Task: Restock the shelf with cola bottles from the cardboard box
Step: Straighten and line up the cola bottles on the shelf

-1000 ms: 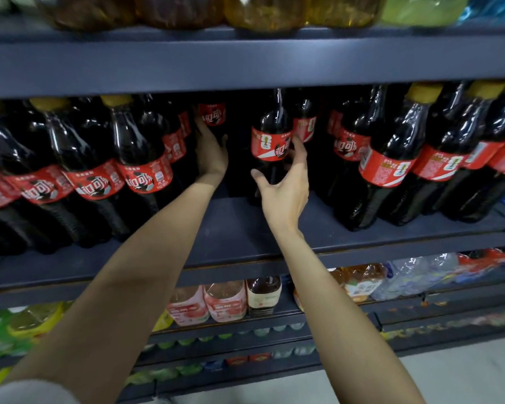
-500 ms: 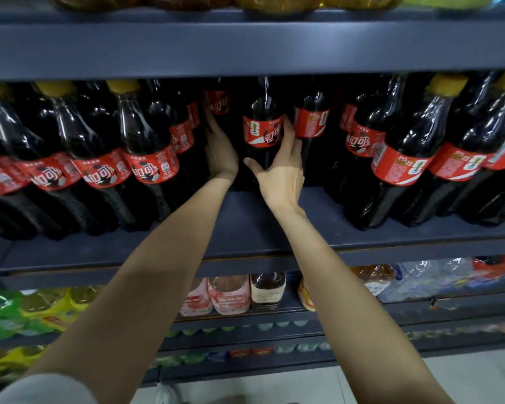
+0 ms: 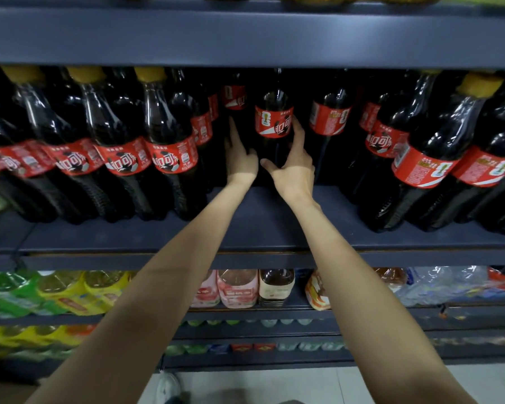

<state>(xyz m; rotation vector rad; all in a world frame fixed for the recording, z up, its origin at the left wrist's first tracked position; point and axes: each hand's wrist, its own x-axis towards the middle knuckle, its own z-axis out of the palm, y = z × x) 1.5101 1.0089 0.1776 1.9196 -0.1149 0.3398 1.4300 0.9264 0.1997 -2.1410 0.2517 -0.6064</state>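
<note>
A dark cola bottle (image 3: 274, 121) with a red label stands upright deep in the gap at the middle of the grey shelf (image 3: 263, 225). My right hand (image 3: 292, 170) wraps its right side, fingers up beside the label and thumb across the lower front. My left hand (image 3: 240, 158) lies flat along the bottle's left side with fingers straight, between it and another cola bottle (image 3: 234, 97) behind. More cola bottles fill the row at the left (image 3: 169, 147) and at the right (image 3: 420, 158). The cardboard box is not in view.
The shelf board above (image 3: 251, 36) hangs low over the bottle tops. The shelf front before my hands is bare. Lower shelves hold pink drink bottles (image 3: 236, 288), yellow and green packs (image 3: 64, 293) and water bottles (image 3: 438, 284). A light floor (image 3: 289, 383) lies below.
Both hands have reached deeper into the shelf and come closer together around the middle bottle, which now stands further back. The view has tilted down slightly.
</note>
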